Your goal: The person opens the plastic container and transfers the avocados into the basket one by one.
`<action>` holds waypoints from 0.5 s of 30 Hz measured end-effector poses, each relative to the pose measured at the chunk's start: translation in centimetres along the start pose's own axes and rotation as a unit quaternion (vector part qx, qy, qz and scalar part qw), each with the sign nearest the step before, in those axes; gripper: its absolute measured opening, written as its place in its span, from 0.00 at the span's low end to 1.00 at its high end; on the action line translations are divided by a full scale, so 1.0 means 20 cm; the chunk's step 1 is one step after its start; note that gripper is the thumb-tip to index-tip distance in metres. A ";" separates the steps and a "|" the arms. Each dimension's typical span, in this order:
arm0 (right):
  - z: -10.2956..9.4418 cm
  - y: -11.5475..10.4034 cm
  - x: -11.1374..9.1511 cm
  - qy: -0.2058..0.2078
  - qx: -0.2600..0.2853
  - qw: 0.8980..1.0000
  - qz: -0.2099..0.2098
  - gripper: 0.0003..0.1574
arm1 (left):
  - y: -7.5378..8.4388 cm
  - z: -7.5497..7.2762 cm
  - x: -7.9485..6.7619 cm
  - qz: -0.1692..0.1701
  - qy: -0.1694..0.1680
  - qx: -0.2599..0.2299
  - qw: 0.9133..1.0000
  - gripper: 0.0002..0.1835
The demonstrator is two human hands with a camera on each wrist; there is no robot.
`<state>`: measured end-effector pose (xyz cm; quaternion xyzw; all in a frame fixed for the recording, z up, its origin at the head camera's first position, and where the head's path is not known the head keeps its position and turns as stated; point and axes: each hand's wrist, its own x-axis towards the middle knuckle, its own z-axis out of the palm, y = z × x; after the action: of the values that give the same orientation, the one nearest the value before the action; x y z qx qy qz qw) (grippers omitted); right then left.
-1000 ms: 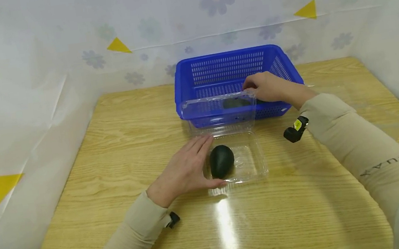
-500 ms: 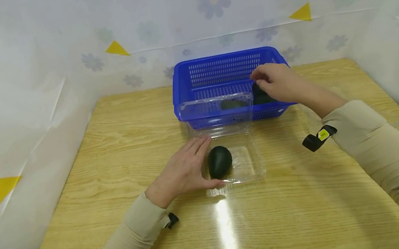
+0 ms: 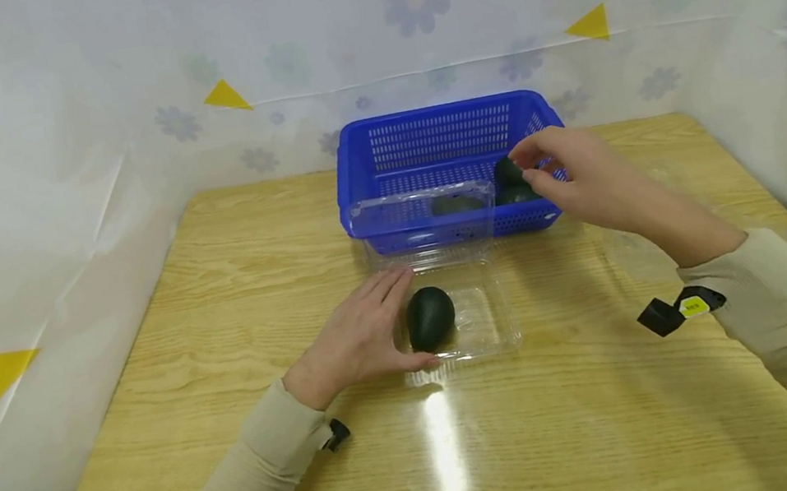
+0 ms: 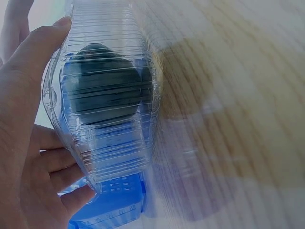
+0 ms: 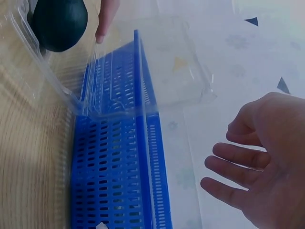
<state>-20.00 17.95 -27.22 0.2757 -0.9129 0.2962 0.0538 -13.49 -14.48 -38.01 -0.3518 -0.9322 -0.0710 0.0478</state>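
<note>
A clear plastic clamshell container stands with its lid raised toward the back. One dark green avocado lies in its left half. My left hand holds the container's left side, thumb at the front corner and fingers at the back; in the left wrist view the fingertips reach its rim. Behind the lid, a blue basket contains several avocados, with one at its right end. My right hand hovers over the basket's right edge, its loosely bent fingers holding nothing.
Another clear plastic piece lies on the wooden table, partly behind the right forearm. White flowered sheeting encloses the back and sides. The raised lid stands between the container and the basket.
My right hand has drawn up and to the right from inside the basket, uncovering dark avocados at its right end. The left hand stays at the container.
</note>
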 end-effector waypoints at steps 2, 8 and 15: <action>0.00 -0.01 -0.02 0.011 0.001 1.000 -0.003 0.17 | 0.00 0.00 0.00 -0.002 -0.003 -0.003 1.000 0.66; 0.01 -0.05 -0.09 0.039 0.009 0.999 -0.029 0.14 | 0.00 -0.01 0.00 -0.006 -0.009 -0.012 1.000 0.66; 0.06 -0.10 -0.14 0.017 0.022 0.999 -0.043 0.15 | 0.00 -0.01 0.00 -0.010 -0.014 -0.012 1.000 0.66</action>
<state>-16.52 17.28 -27.92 0.3112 -0.8922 0.3185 0.0757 -13.51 -14.49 -37.84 -0.3443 -0.9351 -0.0780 0.0302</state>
